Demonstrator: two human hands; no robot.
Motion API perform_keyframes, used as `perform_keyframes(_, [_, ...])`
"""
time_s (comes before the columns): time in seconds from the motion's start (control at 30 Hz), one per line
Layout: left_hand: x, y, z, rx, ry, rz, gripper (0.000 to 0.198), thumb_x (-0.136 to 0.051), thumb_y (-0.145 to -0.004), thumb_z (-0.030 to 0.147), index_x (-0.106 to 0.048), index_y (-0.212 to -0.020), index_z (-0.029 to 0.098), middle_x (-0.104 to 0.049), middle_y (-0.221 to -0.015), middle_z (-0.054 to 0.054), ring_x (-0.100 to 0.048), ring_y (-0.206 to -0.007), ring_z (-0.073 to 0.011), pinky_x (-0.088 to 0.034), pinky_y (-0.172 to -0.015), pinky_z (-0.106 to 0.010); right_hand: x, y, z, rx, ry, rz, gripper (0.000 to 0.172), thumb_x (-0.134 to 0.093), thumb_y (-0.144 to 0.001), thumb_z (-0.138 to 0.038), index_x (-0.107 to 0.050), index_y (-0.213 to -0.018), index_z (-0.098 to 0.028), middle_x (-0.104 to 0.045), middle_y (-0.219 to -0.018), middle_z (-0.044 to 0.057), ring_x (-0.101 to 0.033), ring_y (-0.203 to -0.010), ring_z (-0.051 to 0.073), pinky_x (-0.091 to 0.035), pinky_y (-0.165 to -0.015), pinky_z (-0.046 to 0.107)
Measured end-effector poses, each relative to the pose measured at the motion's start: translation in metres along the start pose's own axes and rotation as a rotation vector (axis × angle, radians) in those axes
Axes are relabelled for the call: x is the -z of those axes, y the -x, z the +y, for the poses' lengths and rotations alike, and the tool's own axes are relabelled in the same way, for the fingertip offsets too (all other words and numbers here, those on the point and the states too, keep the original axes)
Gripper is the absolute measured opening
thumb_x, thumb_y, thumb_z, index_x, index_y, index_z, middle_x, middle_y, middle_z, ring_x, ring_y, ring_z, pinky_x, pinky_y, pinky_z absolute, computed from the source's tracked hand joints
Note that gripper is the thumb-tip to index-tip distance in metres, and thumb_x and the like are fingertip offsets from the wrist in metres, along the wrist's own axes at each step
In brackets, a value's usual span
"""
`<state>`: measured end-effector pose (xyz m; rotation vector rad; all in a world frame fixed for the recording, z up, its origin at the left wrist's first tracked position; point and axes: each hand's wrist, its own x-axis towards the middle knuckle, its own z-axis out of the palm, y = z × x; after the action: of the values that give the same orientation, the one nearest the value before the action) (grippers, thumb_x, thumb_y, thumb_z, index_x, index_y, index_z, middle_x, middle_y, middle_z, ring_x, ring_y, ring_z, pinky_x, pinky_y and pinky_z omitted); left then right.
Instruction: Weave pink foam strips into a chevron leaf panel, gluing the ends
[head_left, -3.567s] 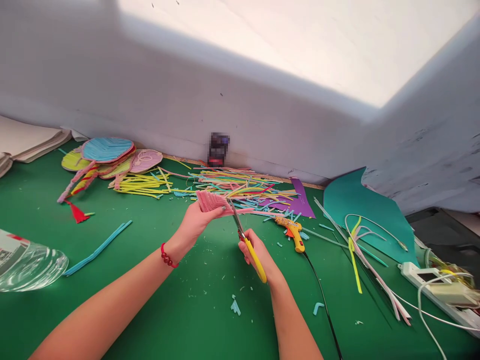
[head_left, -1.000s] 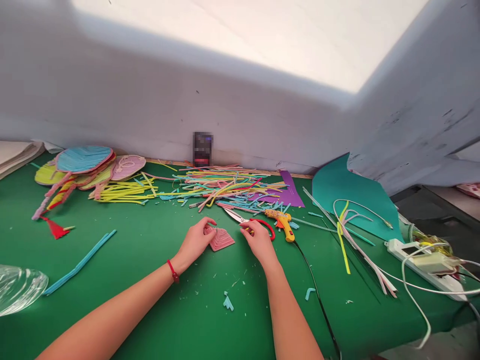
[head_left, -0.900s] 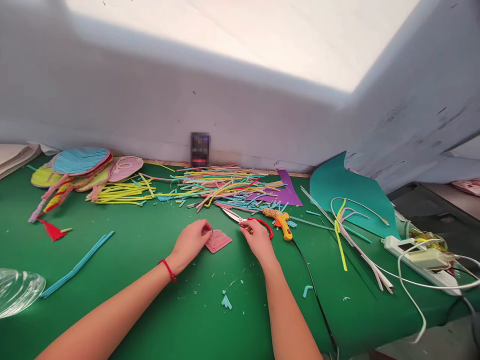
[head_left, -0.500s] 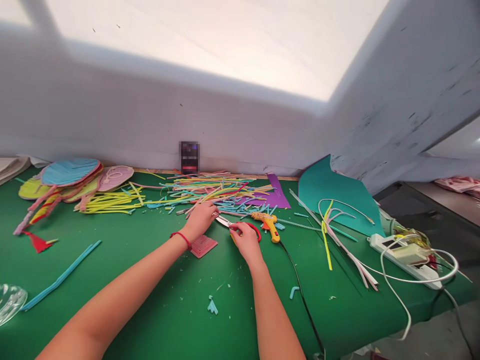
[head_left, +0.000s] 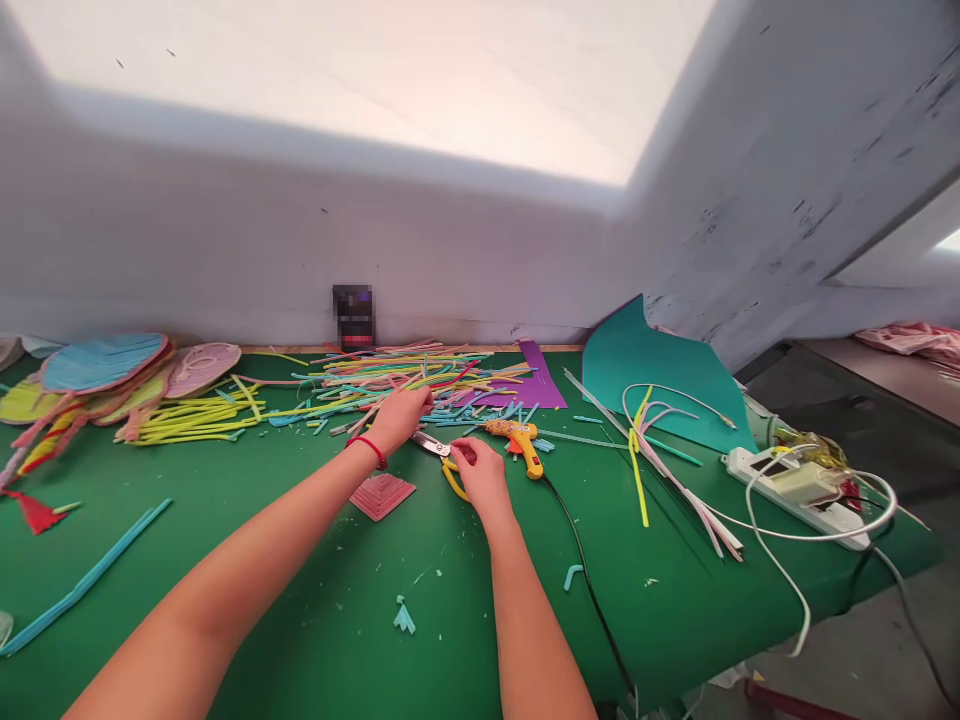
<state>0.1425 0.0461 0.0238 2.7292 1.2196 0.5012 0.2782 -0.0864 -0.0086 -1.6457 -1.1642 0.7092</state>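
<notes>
My left hand point(head_left: 403, 416) reaches over a pile of thin coloured fuzzy strips point(head_left: 352, 376). Its fingers are curled together at the near side of the pile, and what they hold, if anything, is hidden. To its right, my right hand point(head_left: 480, 474) is closed at the scissors point(head_left: 435, 446), thumb and fingers near the pivot. The metal blades point left toward my left hand, and a yellow handle loop shows below the fingers. A flat pink diamond-shaped piece of strips point(head_left: 381, 496) lies on the table under my left wrist.
A yellow glue gun point(head_left: 529, 450) lies right of my hands, its black cord running toward me. Teal sheet point(head_left: 652, 375), purple sheet point(head_left: 547, 378) and white power strip point(head_left: 802, 505) are farther right. Balloon-like craft shapes point(head_left: 105, 362) and blue strips point(head_left: 90, 578) are left; blue scraps point(head_left: 405, 616) lie nearer.
My left hand has moved away from the scissors' tip, up toward the strip pile. The scissors have turned slightly, with more yellow handle showing and the red one now hidden. The view has shifted right.
</notes>
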Motion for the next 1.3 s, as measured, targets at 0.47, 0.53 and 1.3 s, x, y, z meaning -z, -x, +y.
perform_keyframes(0.47, [0.018,0.127,-0.006,-0.095,0.175,-0.126,0.019,-0.043,-0.091,0.020,-0.059,-0.100,0.021,-0.068,-0.090,-0.003,-0.060,-0.083,-0.0178,-0.045,-0.075,-0.029,-0.022,0.009,-0.016,-0.169,-0.509,-0.296,0.050,-0.067,-0.065,-0.065,-0.065,-0.072,-0.015,-0.067,-0.067,0.005,-0.056,-0.056,0.011,-0.045,-0.047,0.021])
perform_keyframes(0.53, [0.018,0.139,-0.017,-0.036,0.231,-0.151,0.022,-0.043,-0.091,0.023,-0.061,-0.103,0.022,-0.068,-0.091,-0.003,-0.060,-0.085,-0.0180,-0.045,-0.074,-0.029,-0.024,0.010,-0.016,-0.185,-0.530,-0.282,0.049,-0.068,-0.064,-0.064,-0.065,-0.072,-0.016,-0.067,-0.066,0.005,-0.056,-0.055,0.010,-0.045,-0.046,0.021])
perform_keyframes(1.3, [0.022,0.149,-0.018,0.495,0.206,-0.203,0.007,-0.051,-0.076,0.022,-0.057,-0.072,0.019,-0.067,-0.081,-0.005,-0.060,-0.071,-0.0195,-0.036,-0.053,-0.026,-0.032,0.012,-0.011,-0.242,-0.593,-0.251,0.043,-0.072,-0.066,-0.057,-0.065,-0.078,-0.017,-0.066,-0.071,0.003,-0.056,-0.058,0.010,-0.044,-0.049,0.020])
